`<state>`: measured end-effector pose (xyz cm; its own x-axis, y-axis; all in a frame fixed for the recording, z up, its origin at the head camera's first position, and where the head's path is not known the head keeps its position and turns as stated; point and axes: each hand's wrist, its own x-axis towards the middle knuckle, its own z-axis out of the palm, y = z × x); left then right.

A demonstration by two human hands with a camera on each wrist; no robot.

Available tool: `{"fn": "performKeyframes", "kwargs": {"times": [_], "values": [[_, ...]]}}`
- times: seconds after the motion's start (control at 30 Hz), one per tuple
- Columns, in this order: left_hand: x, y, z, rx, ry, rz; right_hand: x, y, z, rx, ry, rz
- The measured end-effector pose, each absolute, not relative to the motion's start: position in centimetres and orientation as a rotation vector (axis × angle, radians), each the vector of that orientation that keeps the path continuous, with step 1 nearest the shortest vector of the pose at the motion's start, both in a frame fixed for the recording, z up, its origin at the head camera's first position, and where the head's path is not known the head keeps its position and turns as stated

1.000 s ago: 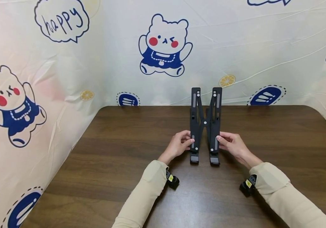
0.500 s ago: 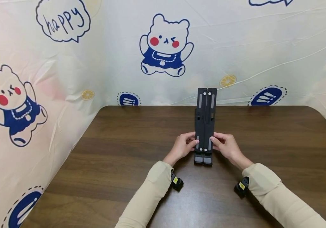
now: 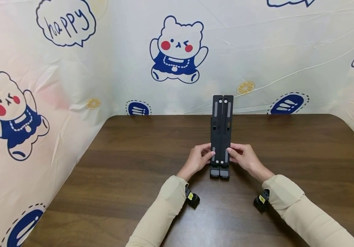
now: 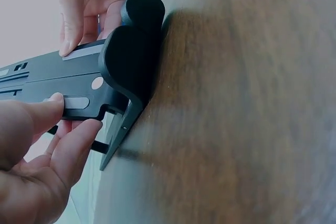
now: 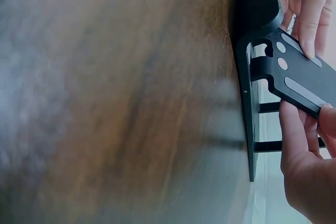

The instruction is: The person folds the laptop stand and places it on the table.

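A black folding laptop stand [image 3: 221,137] stands on the wooden table, its two long arms side by side with a thin seam between them. Grey pads and pale round rivets mark its upper face, and two hooked lips [image 4: 128,59] show at its near end. My left hand [image 3: 197,158] pinches the left arm's lower part, thumb on the grey strip and fingers underneath. On the opposite side my right hand [image 3: 245,158] pinches the right arm the same way, as the right wrist view also shows. The base bars [image 5: 249,124] lie low against the tabletop.
The brown wooden table [image 3: 139,147] reaches back to a patterned cloth backdrop [image 3: 127,61] with cartoon bears. Small black wrist cameras [image 3: 192,198] hang below both sleeves, close over the table.
The stand's two arms, spread apart in an X one second ago, have come together. Both hands moved inward with them; over the last half second they hardly moved.
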<state>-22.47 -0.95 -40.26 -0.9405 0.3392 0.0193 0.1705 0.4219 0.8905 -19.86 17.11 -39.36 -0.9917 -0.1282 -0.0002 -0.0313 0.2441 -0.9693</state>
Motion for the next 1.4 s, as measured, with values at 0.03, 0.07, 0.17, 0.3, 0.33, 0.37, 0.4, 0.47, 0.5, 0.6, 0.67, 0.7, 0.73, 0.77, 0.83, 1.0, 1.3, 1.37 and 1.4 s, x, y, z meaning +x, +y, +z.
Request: {"fn": "performKeyframes", "kwargs": {"times": [0.03,0.07,0.17,0.3,0.33,0.37,0.4,0.47,0.5,0.6,0.67,0.7,0.73,0.77,0.83,1.0,1.3,1.37,1.4], "values": [[-22.5,-1.0,-40.2,0.457,2.515,1.533,-19.9,17.1,-39.3,-0.156,2.409,-1.874],[-22.5,-1.0,-40.2,0.467,2.522,1.526,-20.0,17.2,-39.3,-0.157,2.406,-1.868],[-22.6,-1.0,-40.1,0.500,2.550,1.473,-20.1,17.4,-39.2,-0.162,2.408,-1.843],[-22.8,-1.4,-39.9,0.542,2.564,1.394,-20.1,17.9,-39.0,-0.170,2.411,-1.780],[-22.9,-1.5,-39.8,0.550,2.563,1.388,-20.1,18.1,-38.8,-0.170,2.404,-1.769],[-22.9,-1.7,-39.7,0.557,2.559,1.393,-20.2,18.3,-38.6,-0.173,2.397,-1.759],[-22.8,-1.9,-39.5,0.558,2.559,1.406,-20.3,18.6,-38.2,-0.178,2.398,-1.752],[-22.6,-2.4,-39.1,0.551,2.563,1.447,-20.7,19.2,-37.1,-0.192,2.413,-1.745],[-22.4,-2.6,-38.9,0.543,2.552,1.490,-21.0,19.6,-36.3,-0.202,2.445,-1.734],[-21.7,-3.2,-38.6,0.507,2.528,1.602,-22.3,20.6,-33.4,-0.237,2.603,-1.657],[-21.2,-3.4,-38.5,0.489,2.508,1.654,-23.3,20.9,-31.4,-0.244,2.714,-1.571],[-21.0,-3.5,-38.6,0.479,2.494,1.673,-23.9,21.0,-30.5,-0.249,2.770,-1.525],[-20.7,-3.5,-38.7,0.475,2.477,1.680,-24.5,20.9,-29.7,-0.255,2.814,-1.487],[-20.4,-3.5,-38.9,0.474,2.455,1.691,-25.1,20.8,-29.0,-0.260,2.848,-1.461],[-19.9,-3.4,-39.2,0.476,2.398,1.689,-26.2,20.6,-27.8,-0.276,2.900,-1.411],[-18.7,-3.0,-39.8,0.561,2.334,1.567,-28.3,19.7,-26.2,-0.341,2.983,-1.333],[-17.7,-1.9,-40.1,0.811,2.463,1.236,-30.1,18.7,-26.2,-0.325,2.817,-1.485],[-17.7,-1.8,-40.1,0.832,2.490,1.194,-30.2,18.5,-26.2,-0.320,2.798,-1.484],[-17.7,-1.7,-40.0,0.845,2.499,1.182,-30.2,18.4,-26.1,-0.318,2.790,-1.479]]}}
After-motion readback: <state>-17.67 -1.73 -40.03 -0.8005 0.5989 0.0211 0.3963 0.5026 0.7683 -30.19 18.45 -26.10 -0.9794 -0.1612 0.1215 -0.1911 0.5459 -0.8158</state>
